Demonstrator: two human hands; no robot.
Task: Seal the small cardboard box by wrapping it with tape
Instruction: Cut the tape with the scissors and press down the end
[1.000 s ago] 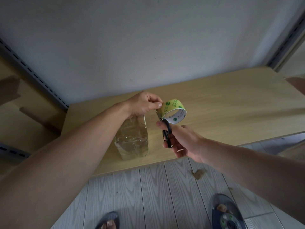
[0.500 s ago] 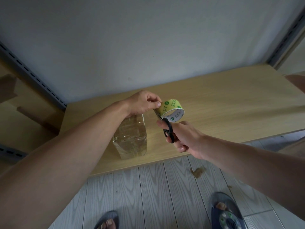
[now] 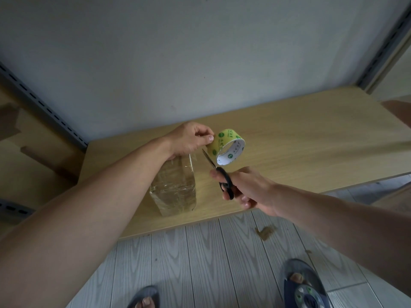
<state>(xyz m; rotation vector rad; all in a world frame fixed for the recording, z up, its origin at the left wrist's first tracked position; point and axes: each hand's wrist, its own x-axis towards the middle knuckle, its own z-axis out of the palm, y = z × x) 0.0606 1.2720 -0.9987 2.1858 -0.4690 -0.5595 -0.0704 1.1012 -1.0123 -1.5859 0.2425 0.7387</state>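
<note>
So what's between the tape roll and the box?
The blades of the scissors, held by the right hand, per the head view.

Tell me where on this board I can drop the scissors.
Widest bare patch: the board right of the tape roll, out to the metal upright. A narrower strip lies left of the box. Crowded: between box and roll, where left hand, right hand and scissors meet.

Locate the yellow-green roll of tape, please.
Head view, centre: the yellow-green roll of tape, pinched by the left hand, is above the black-handled scissors in the right hand.
</note>
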